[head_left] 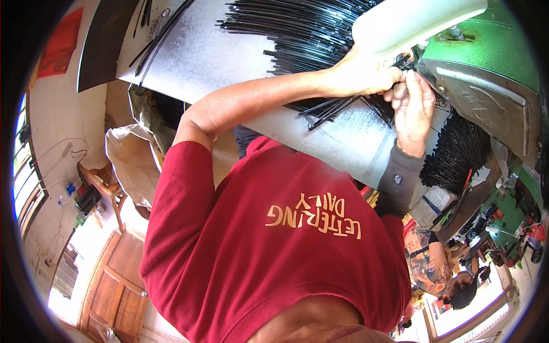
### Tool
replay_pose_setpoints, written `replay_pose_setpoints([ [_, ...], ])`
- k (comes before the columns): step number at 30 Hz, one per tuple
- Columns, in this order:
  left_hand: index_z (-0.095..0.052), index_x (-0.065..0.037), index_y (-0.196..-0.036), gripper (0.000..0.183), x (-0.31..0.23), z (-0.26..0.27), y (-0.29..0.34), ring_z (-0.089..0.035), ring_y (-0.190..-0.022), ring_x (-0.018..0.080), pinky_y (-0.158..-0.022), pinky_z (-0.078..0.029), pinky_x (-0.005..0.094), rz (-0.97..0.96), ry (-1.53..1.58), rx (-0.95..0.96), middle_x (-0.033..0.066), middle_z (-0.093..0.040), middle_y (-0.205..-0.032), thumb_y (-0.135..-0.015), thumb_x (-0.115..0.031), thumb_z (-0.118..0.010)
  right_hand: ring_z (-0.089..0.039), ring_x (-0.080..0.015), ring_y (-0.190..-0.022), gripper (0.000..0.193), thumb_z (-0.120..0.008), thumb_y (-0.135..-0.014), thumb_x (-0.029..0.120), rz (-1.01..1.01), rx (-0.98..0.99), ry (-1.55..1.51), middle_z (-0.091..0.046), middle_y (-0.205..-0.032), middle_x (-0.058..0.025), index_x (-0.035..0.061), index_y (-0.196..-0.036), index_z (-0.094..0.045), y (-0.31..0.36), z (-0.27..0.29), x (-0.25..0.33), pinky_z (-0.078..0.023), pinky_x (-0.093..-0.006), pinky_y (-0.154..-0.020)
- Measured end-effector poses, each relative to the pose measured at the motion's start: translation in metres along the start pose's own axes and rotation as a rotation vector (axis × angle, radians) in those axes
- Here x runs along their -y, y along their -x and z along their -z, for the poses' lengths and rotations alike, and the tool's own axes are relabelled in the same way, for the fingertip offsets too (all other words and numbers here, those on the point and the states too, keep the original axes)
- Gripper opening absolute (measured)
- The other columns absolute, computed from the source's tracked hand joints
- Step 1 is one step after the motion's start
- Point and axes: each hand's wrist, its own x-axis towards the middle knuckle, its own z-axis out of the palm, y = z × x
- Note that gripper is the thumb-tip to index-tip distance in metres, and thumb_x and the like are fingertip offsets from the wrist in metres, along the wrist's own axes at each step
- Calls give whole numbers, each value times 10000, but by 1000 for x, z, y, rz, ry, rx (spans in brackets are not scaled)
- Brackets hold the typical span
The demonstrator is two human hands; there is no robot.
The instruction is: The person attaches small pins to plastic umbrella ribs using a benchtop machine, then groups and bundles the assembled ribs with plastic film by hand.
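Both my hands meet at the front of a green machine. My left hand is closed, thumb and fingers pinching a thin black rod close to the machine. My right hand is closed too, its fingertips pressed together beside the left thumb; whatever sits between them is too small to make out. Above the left hand a long white curved cover hides part of its fingers. A dense row of thin black rods lies on the pale metal table, with more loose rods under my left forearm.
A few black rods lie at the table's left end. Right of my right forearm is a thick bundle of black rods, with a clear plastic box nearer. A pale sack hangs left. Another person works at lower right.
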Motion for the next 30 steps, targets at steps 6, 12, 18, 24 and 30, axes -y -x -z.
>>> replay_pose_setpoints([
  [6, -552, 23, -1013, 210, 1, 2, 0, -509, -534, 59, -482, -441, 216, 113, 158, -11, 2, -528, -622, -808, -12, -580, -573, -115, -471, 371, -465, -968, 294, -181, 75, 338, -560, -541, -53, -7, -794, -595, 12, 2, 8, -441, -221, -431],
  [12, -541, 14, -982, 195, 9, -6, -2, -554, -630, 77, -562, -447, 207, 124, 183, -36, 31, -590, -694, -806, -5, -623, -640, -235, -540, 491, -424, -975, 360, -320, 230, 76, -616, -640, -167, -84, -822, -568, 43, -25, -20, -530, -288, -496],
  [18, -538, 12, -948, 171, 1, -8, -2, -559, -633, 78, -558, -450, 207, 113, 230, -66, 41, -601, -705, -803, -2, -627, -628, -234, -513, 469, -401, -985, 335, -251, 165, -20, -604, -623, -156, -72, -812, -559, 48, -28, -23, -527, -299, -470],
  [24, -536, 13, -886, 143, 7, -8, -11, -541, -592, 71, -516, -424, 208, 45, 332, -55, 37, -596, -671, -786, 0, -638, -625, -255, -499, 496, -396, -983, 364, -214, 158, 11, -596, -600, -149, -69, -807, -564, 38, -26, -15, -509, -295, -448],
  [30, -545, 17, -882, 144, 3, -10, -12, -539, -586, 72, -503, -412, 209, 57, 308, -74, 44, -608, -670, -793, -19, -652, -620, -260, -487, 508, -408, -974, 394, -215, 114, 40, -601, -587, -142, -58, -806, -568, 36, -24, -17, -511, -299, -454],
])
